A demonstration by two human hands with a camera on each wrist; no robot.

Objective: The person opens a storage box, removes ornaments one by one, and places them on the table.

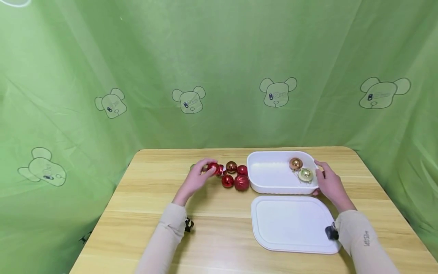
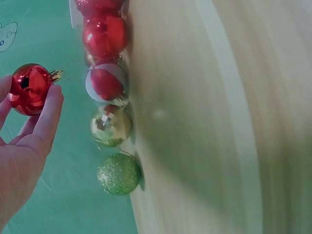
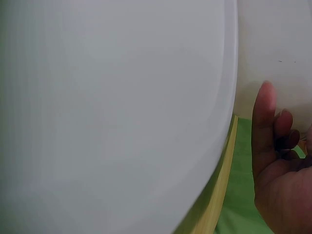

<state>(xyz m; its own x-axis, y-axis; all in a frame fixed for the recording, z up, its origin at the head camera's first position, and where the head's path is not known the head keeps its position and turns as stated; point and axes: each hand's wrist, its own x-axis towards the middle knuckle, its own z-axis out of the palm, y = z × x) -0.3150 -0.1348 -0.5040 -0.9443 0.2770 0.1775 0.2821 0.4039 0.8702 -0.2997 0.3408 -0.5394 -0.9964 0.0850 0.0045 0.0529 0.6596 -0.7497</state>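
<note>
My left hand [image 1: 198, 176] pinches a shiny red Christmas ball [image 2: 31, 88] by its sides, with the gold cap pointing away from the palm. It is held over a row of balls: a green glitter ball [image 2: 119, 174], a gold ball [image 2: 111, 126], a red-and-white ball [image 2: 105, 83] and several red ones. At the right end of a white plastic box [image 1: 273, 190], my right hand [image 1: 329, 182] grips the wall, partly hidden by it in the right wrist view. Inside the box lie a copper ball [image 1: 295, 163] and a pale gold-green ball [image 1: 305, 175].
A white lid [image 1: 294, 224] lies flat on the wooden table [image 1: 219, 236] in front of the box. Left of the box sit a dark red ball [image 1: 241, 183] and a brown-gold ball [image 1: 231, 167]. A green curtain [image 1: 219, 68] hangs behind the table.
</note>
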